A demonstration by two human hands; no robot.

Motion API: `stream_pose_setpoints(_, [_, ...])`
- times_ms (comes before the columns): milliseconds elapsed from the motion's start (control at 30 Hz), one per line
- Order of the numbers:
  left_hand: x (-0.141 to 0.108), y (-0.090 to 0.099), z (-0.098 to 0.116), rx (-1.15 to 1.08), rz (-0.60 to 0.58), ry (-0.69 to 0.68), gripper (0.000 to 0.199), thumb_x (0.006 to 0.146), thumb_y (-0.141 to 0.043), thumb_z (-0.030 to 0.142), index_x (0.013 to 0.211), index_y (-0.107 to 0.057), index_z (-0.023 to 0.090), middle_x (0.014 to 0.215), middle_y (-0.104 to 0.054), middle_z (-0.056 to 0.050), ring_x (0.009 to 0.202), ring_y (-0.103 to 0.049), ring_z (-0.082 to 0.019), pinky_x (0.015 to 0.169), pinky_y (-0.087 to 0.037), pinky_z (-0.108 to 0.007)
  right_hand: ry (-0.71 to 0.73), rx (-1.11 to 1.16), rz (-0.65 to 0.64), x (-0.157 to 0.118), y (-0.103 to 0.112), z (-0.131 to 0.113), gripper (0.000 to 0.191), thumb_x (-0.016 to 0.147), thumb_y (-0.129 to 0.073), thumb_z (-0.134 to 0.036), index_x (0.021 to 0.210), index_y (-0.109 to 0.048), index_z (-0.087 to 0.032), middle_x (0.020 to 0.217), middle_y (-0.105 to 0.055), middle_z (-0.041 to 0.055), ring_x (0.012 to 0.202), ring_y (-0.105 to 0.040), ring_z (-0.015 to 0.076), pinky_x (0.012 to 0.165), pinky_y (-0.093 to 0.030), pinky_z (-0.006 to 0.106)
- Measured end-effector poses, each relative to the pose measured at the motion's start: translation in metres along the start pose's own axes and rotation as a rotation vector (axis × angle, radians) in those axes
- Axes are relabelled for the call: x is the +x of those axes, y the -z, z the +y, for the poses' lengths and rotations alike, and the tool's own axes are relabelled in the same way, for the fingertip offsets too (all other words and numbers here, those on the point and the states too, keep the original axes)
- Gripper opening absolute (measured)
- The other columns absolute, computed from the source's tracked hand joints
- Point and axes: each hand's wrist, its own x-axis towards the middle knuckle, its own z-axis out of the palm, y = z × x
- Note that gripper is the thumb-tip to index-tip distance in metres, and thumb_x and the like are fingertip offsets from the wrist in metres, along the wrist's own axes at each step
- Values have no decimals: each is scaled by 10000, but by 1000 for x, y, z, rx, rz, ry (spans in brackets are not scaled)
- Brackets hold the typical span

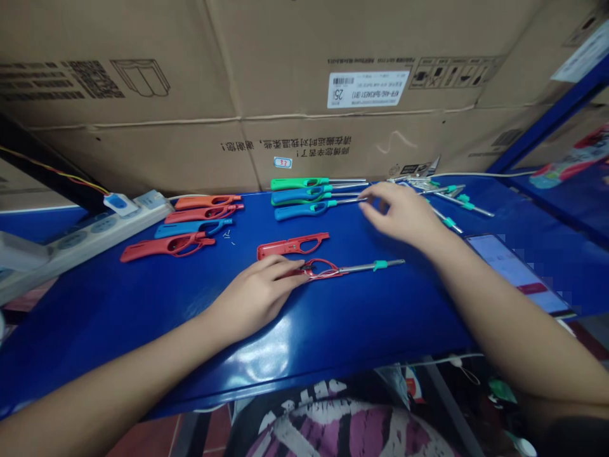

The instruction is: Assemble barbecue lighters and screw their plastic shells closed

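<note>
My left hand (266,289) is closed over the handle end of an opened red lighter (323,269), whose trigger loop and thin wires show past the fingers. Its metal tube (361,267) points right and carries a teal piece near the tip. Just behind lies a separate red handle shell (295,244). My right hand (399,212) has thumb and forefinger curled close together at the tube tip of a blue lighter (304,210); what they pinch, if anything, is too small to tell. Beyond that hand is a pile of metal tubes with teal pieces (459,198).
Several long-handled lighters, one of them green (295,184), lie at the back. Red, orange and blue handle shells (166,246) line the left. Nearby are a power strip (90,238), small white bits (227,235) and a phone (518,273). A cardboard box (181,149) stands behind.
</note>
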Motion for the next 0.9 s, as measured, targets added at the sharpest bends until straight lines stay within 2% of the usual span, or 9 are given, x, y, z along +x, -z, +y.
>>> stream_pose_setpoints(100, [-1, 1, 0, 78, -25, -33, 360, 996, -495, 154, 1304, -673, 211, 1308, -683, -118, 1174, -646, -276, 965, -593, -490, -410, -343, 19, 10, 9, 38, 335, 890, -592, -289, 1187, -664, -155, 1232, -632, 190, 1076, -618, 345, 817, -471, 410])
stream_pose_setpoints(167, [-1, 2, 0, 117, -35, -62, 363, 1003, -484, 162, 1311, -671, 204, 1311, -683, -125, 1174, -653, -283, 965, -595, -496, -602, -430, -21, 13, 12, 59, 382, 885, -605, -298, 1235, -634, -148, 1299, -580, 213, 1104, -610, 357, 809, -479, 410])
stream_pose_setpoints(233, [-1, 3, 0, 140, -37, -82, 364, 1004, -484, 167, 1315, -671, 203, 1318, -680, -130, 1176, -659, -285, 966, -596, -495, -718, -432, -95, 16, 13, 74, 338, 894, -614, -334, 1180, -661, -159, 1311, -568, 209, 1082, -621, 345, 800, -485, 407])
stream_pose_setpoints(333, [-1, 4, 1, 146, -26, -88, 372, 999, -491, 167, 1321, -669, 219, 1326, -677, -125, 1180, -665, -281, 968, -598, -489, -754, -418, -143, 17, 12, 85, 231, 921, -581, -312, 1062, -699, -173, 1286, -586, 187, 1066, -631, 322, 786, -488, 394])
stream_pose_setpoints(500, [-1, 2, 2, 86, 22, -80, 341, 992, -529, 188, 1294, -683, 230, 1306, -688, -111, 1150, -681, -257, 954, -608, -452, -779, -404, -64, 17, 12, 88, 281, 871, -650, -335, 1101, -686, -177, 1245, -596, 189, 1077, -624, 327, 781, -491, 392])
stream_pose_setpoints(667, [0, -1, 2, 37, 62, -54, 277, 991, -555, 207, 1221, -710, 210, 1221, -723, -97, 1099, -697, -241, 927, -614, -423, -776, -397, -44, 17, 11, 94, 218, 893, -580, -264, 1030, -716, -164, 1214, -608, 206, 1025, -637, 329, 757, -492, 399])
stream_pose_setpoints(900, [1, -1, 3, -41, 102, -38, 187, 981, -589, 209, 1092, -739, 205, 1164, -740, -74, 1057, -709, -223, 912, -610, -392, -759, -389, -37, 18, 6, 100, 213, 853, -628, -249, 1033, -718, -180, 1224, -624, 191, 1015, -642, 327, 757, -495, 395])
